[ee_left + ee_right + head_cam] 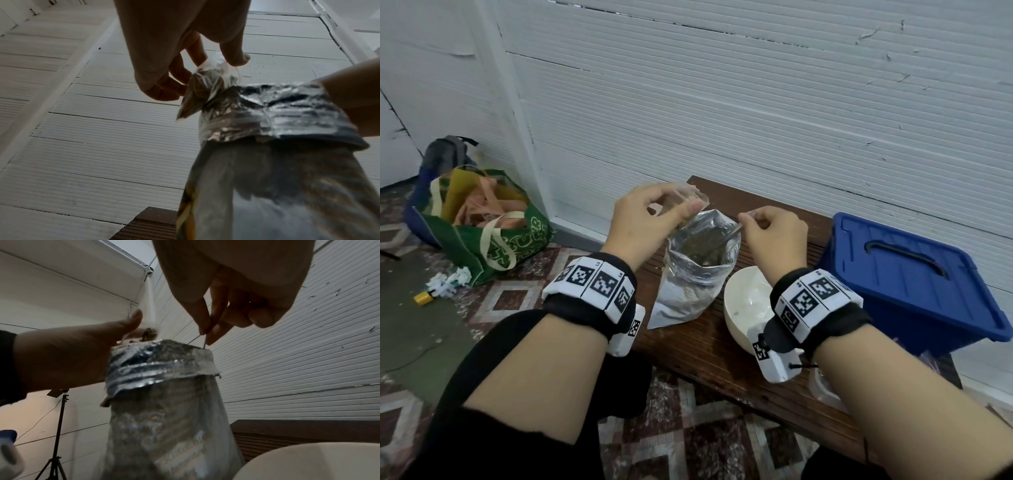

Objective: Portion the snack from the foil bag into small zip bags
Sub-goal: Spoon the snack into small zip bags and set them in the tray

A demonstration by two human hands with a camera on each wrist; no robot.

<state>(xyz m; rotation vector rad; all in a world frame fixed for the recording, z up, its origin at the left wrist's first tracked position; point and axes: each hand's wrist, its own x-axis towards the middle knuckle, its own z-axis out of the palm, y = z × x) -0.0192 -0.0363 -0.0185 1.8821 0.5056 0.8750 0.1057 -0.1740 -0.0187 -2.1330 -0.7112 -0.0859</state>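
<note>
Both hands work over the foil bag [697,274], standing open on the bench [726,349]. Left hand [645,219] pinches a small zip bag [202,91], part-filled, at its mouth; right hand [774,233] pinches a thin metal tool [205,340] dipping inside. That film looks flimsy and slippery, best held by the stiffer zip rim.
</note>
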